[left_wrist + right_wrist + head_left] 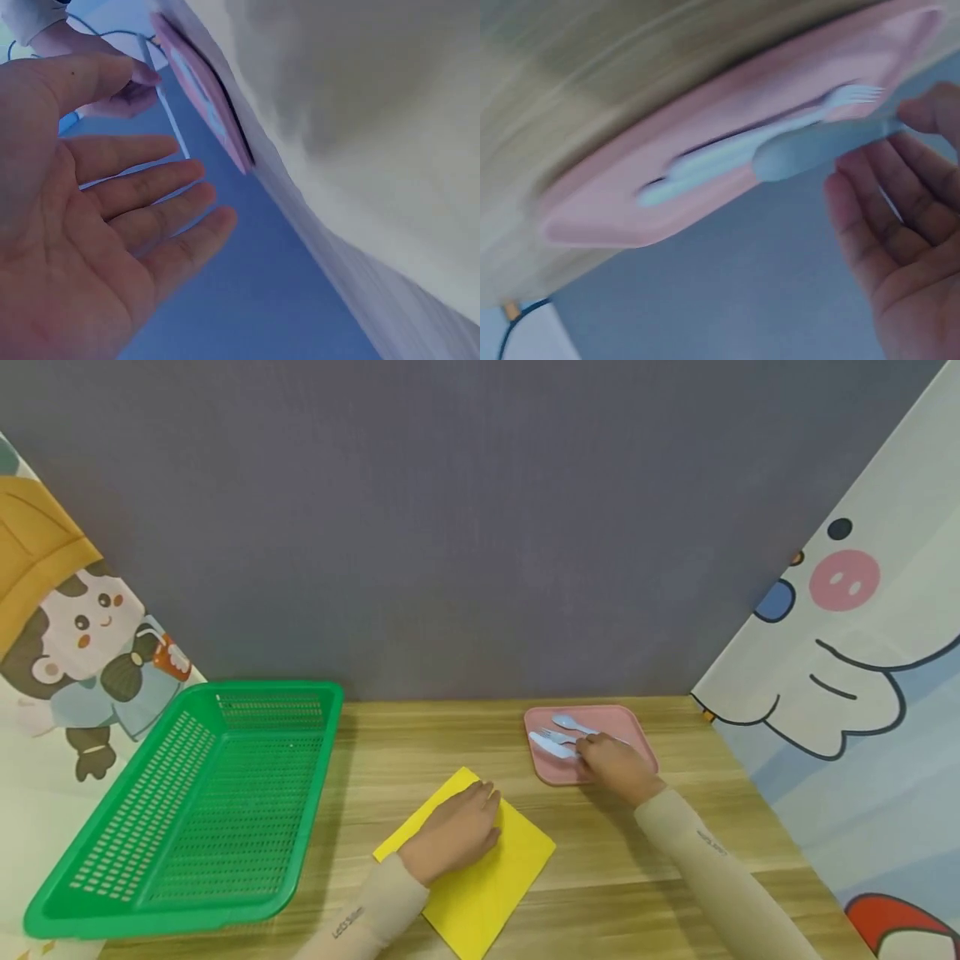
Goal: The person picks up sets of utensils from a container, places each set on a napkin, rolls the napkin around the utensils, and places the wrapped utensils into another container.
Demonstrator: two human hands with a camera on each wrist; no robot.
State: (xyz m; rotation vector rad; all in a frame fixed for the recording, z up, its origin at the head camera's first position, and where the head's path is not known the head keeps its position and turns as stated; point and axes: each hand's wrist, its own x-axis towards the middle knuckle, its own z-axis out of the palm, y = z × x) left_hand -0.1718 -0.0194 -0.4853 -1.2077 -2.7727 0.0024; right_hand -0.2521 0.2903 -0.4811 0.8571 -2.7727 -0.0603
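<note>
While pinching a pale-blue knife (799,154) in the right hand (618,767) over a pink tray (626,718), with fork (853,96) and spoon (572,723) near the fingertips, holding the left hand (453,831) released, outstretched, over a yellow sheet (510,877), with a green slotted basket (232,810) well left of those fingers.

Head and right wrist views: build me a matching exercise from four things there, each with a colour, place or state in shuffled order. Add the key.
Column one
1. Perforated basket
2. Flat sheet
3. Shallow tray
4. Right hand

Column two
A. Pink, with a fork in it
B. Pinching a pale utensil
C. Green, at the left of the table
D. Yellow, beneath the left hand

Right pairs: 1-C, 2-D, 3-A, 4-B
</note>
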